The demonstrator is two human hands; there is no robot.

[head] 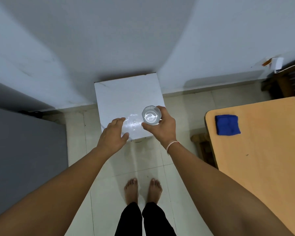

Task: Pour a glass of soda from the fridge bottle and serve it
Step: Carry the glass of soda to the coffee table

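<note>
A clear drinking glass (pixel 151 115) is seen from above over the right front part of a small white stand (pixel 124 96). My right hand (pixel 162 126) wraps around the glass from the right and near side. Whether the glass rests on the stand or is held just above it, I cannot tell. A clear liquid seems to be inside it. My left hand (pixel 114 133) hovers over the stand's front left corner, fingers spread, holding nothing. A wet-looking shiny patch (pixel 133 122) lies on the stand between the hands. No bottle is in view.
A grey fridge top (pixel 24 150) fills the left side. On the right stands a wooden table (pixel 262 159) with a folded blue cloth (pixel 227 124) on it. Pale walls meet behind the stand. My bare feet (pixel 142 188) stand on the tiled floor.
</note>
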